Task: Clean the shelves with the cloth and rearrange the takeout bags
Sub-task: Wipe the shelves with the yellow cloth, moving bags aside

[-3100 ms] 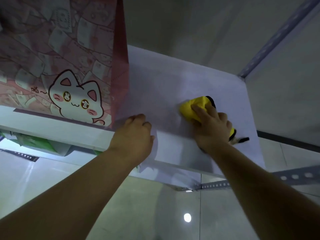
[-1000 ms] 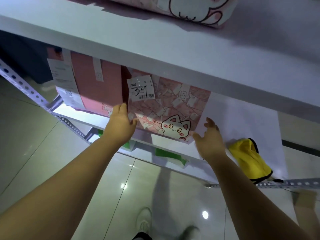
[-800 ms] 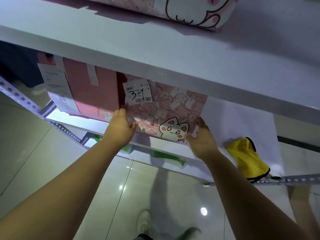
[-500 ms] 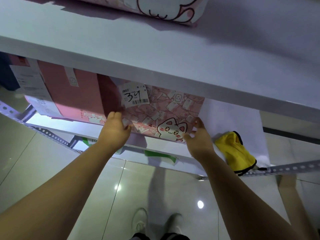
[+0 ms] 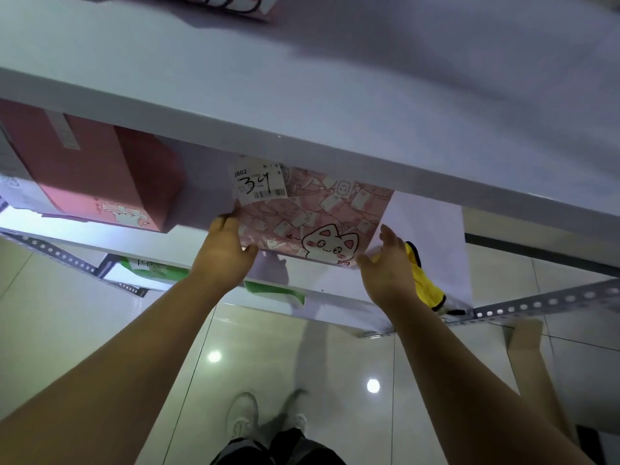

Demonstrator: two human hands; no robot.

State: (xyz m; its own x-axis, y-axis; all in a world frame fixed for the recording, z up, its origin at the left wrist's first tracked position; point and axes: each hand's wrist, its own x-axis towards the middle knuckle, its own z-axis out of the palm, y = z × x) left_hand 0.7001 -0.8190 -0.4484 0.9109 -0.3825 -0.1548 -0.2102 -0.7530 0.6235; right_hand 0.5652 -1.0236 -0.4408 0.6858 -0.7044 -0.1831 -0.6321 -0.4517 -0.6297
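Note:
A pink takeout bag with a white cat print and a "34" label (image 5: 315, 216) stands on the middle shelf (image 5: 432, 229). My left hand (image 5: 224, 253) grips its left edge, thumb on the front face. My right hand (image 5: 385, 266) lies with straight fingers against the bag's right side. The yellow cloth (image 5: 424, 286) lies on the shelf just right of my right hand, partly hidden by it. A second pink bag (image 5: 100, 182) stands further left on the same shelf, with a gap between the two.
The upper shelf board (image 5: 302, 105) overhangs the bags, with another cat bag's base (image 5: 235, 5) at the top edge. Green bags (image 5: 151, 270) sit on the lower shelf. A perforated metal rail (image 5: 543, 302) runs at right. Shiny tiled floor and my shoes lie below.
The cat bag has slid right between my hands, opening a gap from the other pink bag. My right hand now covers part of the yellow cloth.

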